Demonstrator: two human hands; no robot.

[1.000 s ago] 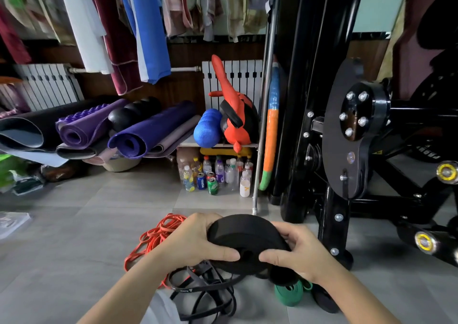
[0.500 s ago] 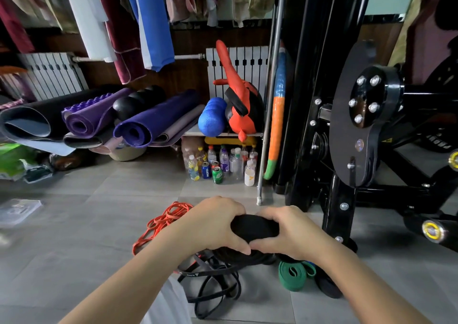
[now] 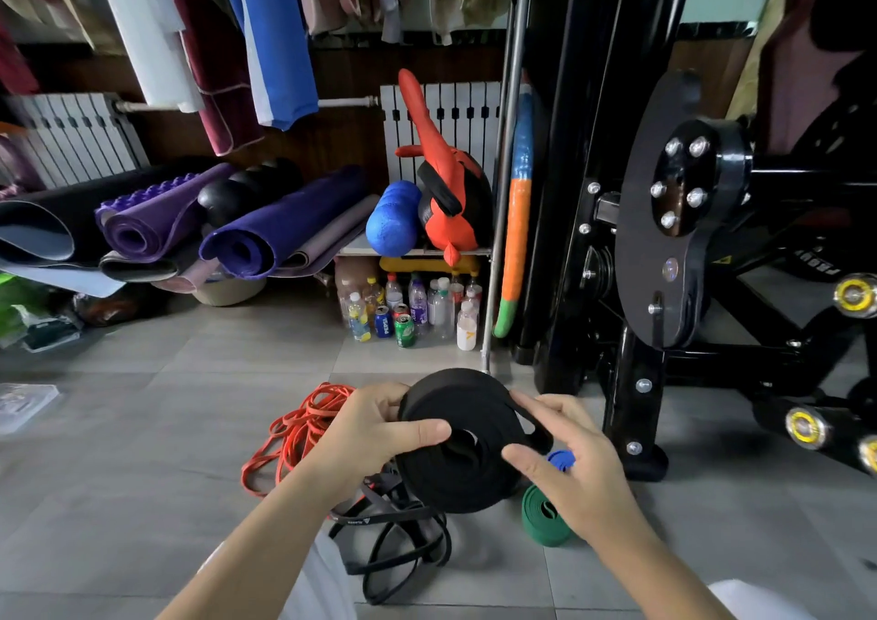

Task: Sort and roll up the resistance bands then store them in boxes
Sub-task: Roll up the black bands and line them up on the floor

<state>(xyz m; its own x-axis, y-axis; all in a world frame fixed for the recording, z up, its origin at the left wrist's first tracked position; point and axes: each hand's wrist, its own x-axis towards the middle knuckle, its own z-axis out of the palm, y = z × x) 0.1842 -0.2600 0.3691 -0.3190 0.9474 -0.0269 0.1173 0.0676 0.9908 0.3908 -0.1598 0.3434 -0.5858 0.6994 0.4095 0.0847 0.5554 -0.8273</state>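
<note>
Currently both hands hold the black band roll (image 3: 455, 467) in the air above the grey tiled floor (image 3: 142, 477) — left hand (image 3: 375, 434) grips its left rim with the thumb laid across the face toward the centre hole, right hand (image 3: 576, 470) pinches the right rim, thumb on the face. On the floor beneath: orange bands (image 3: 294, 434) in a loose tangle to the left, thin black bands (image 3: 398, 543) under the roll, a green band roll (image 3: 543, 520) and a blue band (image 3: 562, 460) partly hidden by the right hand — near the foot of the black machine frame (image 3: 631, 406).
</note>
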